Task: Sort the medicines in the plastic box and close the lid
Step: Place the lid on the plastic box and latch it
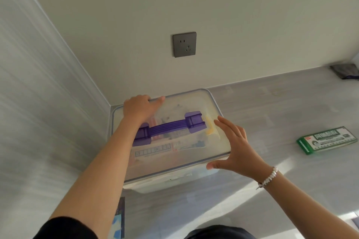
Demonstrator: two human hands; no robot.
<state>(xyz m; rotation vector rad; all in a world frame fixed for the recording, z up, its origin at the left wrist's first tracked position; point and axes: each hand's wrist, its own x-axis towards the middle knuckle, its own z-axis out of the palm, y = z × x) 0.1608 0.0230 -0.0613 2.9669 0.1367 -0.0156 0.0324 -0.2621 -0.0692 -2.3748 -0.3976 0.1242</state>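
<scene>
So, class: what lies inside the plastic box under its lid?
Through the cloudy lid of the plastic box, printed medicine packets and a yellow item show. The purple handle and left hand cover the rest.

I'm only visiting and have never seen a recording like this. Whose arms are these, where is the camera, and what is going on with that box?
There is no machine: a person wears a camera on the head, looking down at their own arms. The left hand rests on the far left corner of the lid of a clear plastic box, fingers over its edge. The right hand, open, touches the lid's right edge. The lid has a purple handle; medicine packets show through it. A green medicine box lies apart on the grey surface. A socket is on the wall.
</scene>
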